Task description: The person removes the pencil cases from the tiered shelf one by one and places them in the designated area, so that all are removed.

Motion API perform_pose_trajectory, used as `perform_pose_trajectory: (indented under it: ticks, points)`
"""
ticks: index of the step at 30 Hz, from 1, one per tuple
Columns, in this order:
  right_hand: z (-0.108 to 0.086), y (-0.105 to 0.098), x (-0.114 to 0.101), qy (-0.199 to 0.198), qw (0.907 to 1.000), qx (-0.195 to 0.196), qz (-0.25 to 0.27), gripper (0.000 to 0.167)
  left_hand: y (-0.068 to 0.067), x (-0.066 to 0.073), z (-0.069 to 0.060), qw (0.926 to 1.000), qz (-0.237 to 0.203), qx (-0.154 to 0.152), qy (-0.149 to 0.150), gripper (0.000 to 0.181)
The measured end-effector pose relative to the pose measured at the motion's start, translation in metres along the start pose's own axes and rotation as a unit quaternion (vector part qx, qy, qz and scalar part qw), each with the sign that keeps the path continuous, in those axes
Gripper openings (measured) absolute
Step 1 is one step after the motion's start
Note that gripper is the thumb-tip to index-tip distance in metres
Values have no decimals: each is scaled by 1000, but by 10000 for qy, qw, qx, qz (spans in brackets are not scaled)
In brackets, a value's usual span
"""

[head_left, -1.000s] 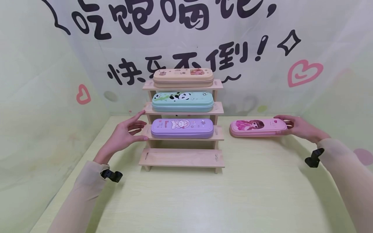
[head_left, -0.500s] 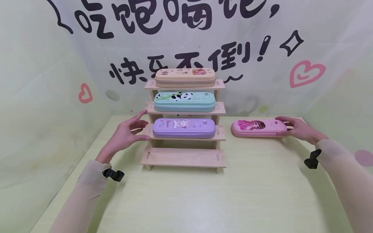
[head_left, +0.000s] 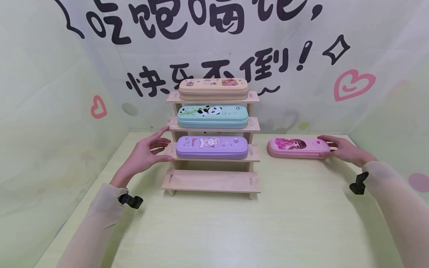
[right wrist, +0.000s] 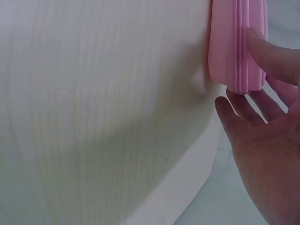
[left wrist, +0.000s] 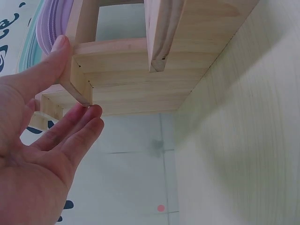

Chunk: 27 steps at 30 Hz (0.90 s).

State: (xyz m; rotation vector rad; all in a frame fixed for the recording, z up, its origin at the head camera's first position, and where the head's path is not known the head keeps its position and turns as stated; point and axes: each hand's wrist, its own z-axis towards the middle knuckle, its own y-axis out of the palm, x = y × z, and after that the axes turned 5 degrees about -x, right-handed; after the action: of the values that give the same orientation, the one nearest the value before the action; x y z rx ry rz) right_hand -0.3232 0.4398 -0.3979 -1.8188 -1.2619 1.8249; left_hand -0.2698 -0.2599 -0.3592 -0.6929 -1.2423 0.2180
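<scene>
A stepped wooden shelf (head_left: 211, 181) stands on the table. My left hand (head_left: 145, 154) holds its left side, thumb at one step's front edge and fingers farther back. In the left wrist view, the thumb (left wrist: 60, 44) and fingertips of that hand bracket the end of a wooden board. At the right, my right hand (head_left: 346, 149) grips the right end of a pink pencil case (head_left: 285, 148) with a doll picture, lying on the table. The right wrist view has the thumb (right wrist: 276, 58) on the case's zippered side, with fingers around its end.
On the upper steps lie a peach pencil case (head_left: 211, 89), a mint panda case (head_left: 214, 116) and a purple rabbit case (head_left: 212, 147). The lowest step is bare wood. A printed cloth backdrop (head_left: 305, 100) rises behind the table (head_left: 214, 230).
The whole head view has shifted slightly, moving the scene a little to the right in the picture. Both hands keep their places on the shelf and the pink pencil case.
</scene>
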Motion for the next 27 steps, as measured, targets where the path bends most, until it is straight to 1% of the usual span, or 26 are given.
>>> perform_pose_trajectory:
  ticks: [4,10,14,18,24,27]
  points:
    - [2,1,1,41,10000,12,-8,78,0,0,0,10000,6,7,7,105]
    - [4,1,2,126,9998,1,-172,81,0,1,0,10000,-18,21,33,106]
    - [5,0,2,156,9998,-51,-117,80,1,1,0,10000,-61,8,54,106]
    - [4,0,2,175,9998,-83,-104,80,1,1,0,10000,-16,3,50,105]
    - [2,3,0,144,9994,-138,299,85,0,0,1,10000,85,16,18,105]
    - [-1,6,-2,90,9996,-15,263,84,1,0,0,10000,66,16,28,105]
